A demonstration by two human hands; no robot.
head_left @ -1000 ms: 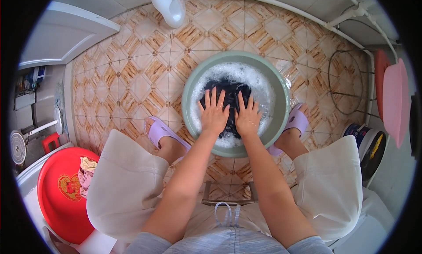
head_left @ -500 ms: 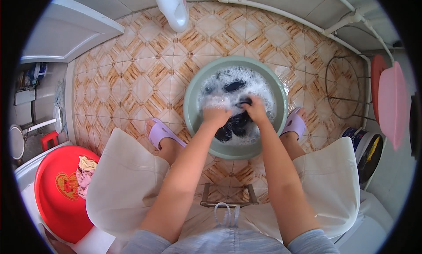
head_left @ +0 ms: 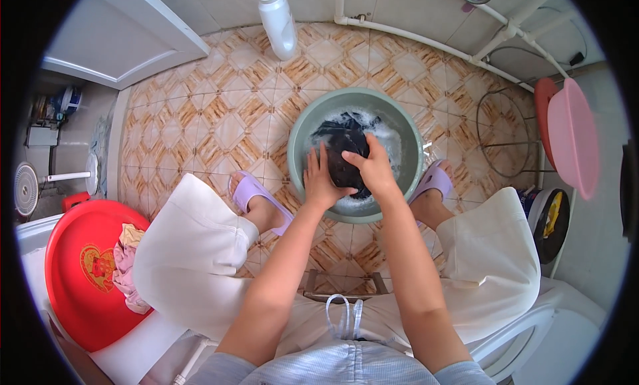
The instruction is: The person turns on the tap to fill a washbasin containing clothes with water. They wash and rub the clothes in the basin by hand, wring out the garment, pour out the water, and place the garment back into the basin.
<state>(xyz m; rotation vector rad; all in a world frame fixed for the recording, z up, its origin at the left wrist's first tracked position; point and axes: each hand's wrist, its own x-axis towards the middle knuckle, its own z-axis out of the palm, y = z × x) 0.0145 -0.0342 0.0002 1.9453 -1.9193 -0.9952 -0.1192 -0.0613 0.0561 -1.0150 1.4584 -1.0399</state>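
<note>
A round green basin (head_left: 297, 160) of soapy water stands on the floor between my feet. In it lies a wet, dark piece of cloth (head_left: 347, 146), bunched up and partly under white suds (head_left: 394, 147). My left hand (head_left: 321, 184) rests on the cloth's left side, fingers stretched and spread apart. On the right side, my right hand (head_left: 375, 169) grips the cloth, its thumb across the top and some fingers hidden. What kind of garment it is cannot be told.
A white bottle (head_left: 277, 26) stands by the far wall. At the left, a red basin (head_left: 73, 252) holds pink and yellow cloth (head_left: 126, 265). Pink basin (head_left: 574, 138) and wire rack (head_left: 504, 144) are at the right. Purple slippers (head_left: 256, 197) flank the green basin.
Both hands have come up out of the suds with the dark cloth, now gathered in a bulge between them. The left hand's fingers have spread. The whole view has shifted slightly.
</note>
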